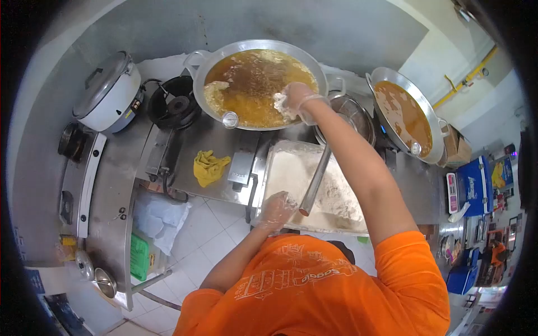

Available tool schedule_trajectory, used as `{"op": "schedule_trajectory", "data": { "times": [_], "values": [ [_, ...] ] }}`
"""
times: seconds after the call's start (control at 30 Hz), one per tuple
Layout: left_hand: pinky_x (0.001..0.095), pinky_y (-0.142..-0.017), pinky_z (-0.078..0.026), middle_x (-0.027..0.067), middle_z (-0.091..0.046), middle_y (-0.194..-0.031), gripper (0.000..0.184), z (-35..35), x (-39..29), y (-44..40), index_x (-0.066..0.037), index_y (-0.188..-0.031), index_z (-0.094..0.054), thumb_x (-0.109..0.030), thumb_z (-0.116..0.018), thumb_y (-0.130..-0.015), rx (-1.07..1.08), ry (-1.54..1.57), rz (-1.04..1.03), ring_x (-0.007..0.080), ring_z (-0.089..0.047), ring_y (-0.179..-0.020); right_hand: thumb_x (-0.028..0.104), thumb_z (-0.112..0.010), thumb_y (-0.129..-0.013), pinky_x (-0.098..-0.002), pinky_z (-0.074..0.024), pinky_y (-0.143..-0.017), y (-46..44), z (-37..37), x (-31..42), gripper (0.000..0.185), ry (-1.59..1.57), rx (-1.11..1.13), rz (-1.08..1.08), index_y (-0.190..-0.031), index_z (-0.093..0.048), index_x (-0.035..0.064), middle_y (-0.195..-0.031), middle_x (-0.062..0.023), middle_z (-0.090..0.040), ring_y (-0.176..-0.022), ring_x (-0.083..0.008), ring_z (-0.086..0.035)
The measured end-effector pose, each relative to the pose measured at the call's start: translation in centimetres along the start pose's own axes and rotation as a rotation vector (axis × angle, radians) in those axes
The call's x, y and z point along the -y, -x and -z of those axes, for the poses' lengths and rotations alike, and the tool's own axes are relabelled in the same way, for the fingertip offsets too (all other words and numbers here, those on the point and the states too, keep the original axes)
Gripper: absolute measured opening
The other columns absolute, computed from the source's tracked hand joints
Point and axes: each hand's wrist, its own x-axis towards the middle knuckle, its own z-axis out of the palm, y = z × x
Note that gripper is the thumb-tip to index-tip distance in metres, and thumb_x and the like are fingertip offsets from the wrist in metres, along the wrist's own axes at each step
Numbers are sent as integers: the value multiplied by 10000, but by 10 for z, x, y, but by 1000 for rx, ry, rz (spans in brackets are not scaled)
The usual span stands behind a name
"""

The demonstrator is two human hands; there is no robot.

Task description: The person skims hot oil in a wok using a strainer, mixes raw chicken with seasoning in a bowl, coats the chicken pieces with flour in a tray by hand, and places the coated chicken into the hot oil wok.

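Note:
My right hand, in a clear plastic glove, is closed on a white flour-coated piece over the right side of a large wok. Brown oil bubbles in the wok, with pale foam along its edges. A round dial thermometer sits at the wok's near rim. Below, a tray of flour lies on the counter. My left hand, gloved and dusted with flour, is at the tray's near left corner, its fingers loosely extended and holding nothing visible.
A strainer rests right of the wok, its long handle reaching over the tray. A second wok of oil stands farther right. To the left are a yellow cloth, a black burner and a lidded rice cooker.

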Motion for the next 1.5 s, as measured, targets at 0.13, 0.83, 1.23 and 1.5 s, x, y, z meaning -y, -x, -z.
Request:
{"op": "schedule_trajectory", "data": {
  "times": [0.13,0.83,1.23,1.5],
  "values": [
    [448,-814,-519,220,-658,-927,344,-10,15,1,25,-970,-634,-266,-724,-812,-35,29,-28,394,-643,-889,176,-759,-791,-397,-536,-912,-23,-22,-12,347,-111,-276,-21,-1121,-739,72,-1076,-207,-719,-1023,-353,-693],
    [324,-617,-426,65,-501,-712,167,-27,30,-3,-28,-817,-567,-18,-712,-737,-23,326,78,149,-494,-670,187,-577,-906,-454,-512,-933,335,-200,-161,372,-28,-64,-570,-1258,-621,74,-1174,-296,-635,-1072,-393,-643],
    [294,-652,-464,13,-550,-797,81,-29,-8,3,-73,-873,-579,-141,-602,-912,-166,792,259,144,-548,-727,160,-546,-895,-425,-449,-1016,299,-269,-314,310,-33,25,-407,-1179,-632,69,-990,-153,-706,-1044,-315,-649],
    [282,-670,-468,5,-567,-801,102,-23,-2,7,-76,-896,-586,-141,-666,-889,-181,394,-104,122,-558,-733,170,-636,-809,-436,-508,-935,345,-226,-303,301,-5,414,-189,-1088,-674,66,-1081,-206,-682,-1016,-372,-663]
  ]
}}
